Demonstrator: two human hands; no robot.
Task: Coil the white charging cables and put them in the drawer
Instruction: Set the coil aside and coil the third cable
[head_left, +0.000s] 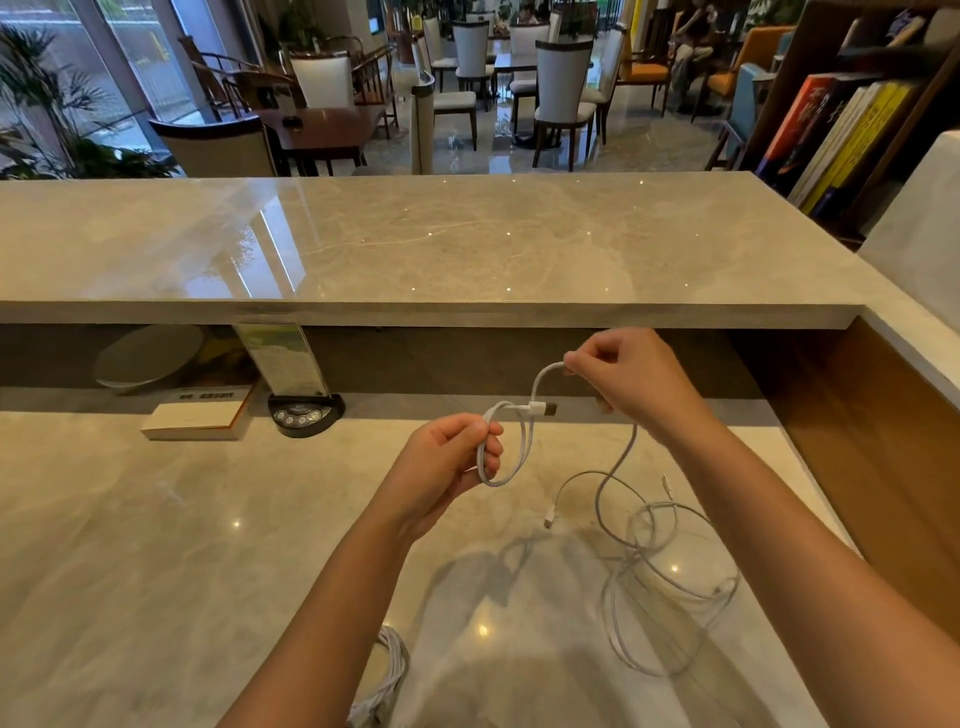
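- The left hand (447, 457) pinched the first small loop of a white cable (506, 449), its grip tight around the strand.
- Just up and right of it, the right hand (631, 376) pinched the same cable further along.
- Below the right grip, the cable's slack and other loose cables (670, 582) lay tangled on the worktop (156, 545).
- Near the left forearm lay a cable bundle (387, 675).
- Coiling had barely begun; no drawer was visible.
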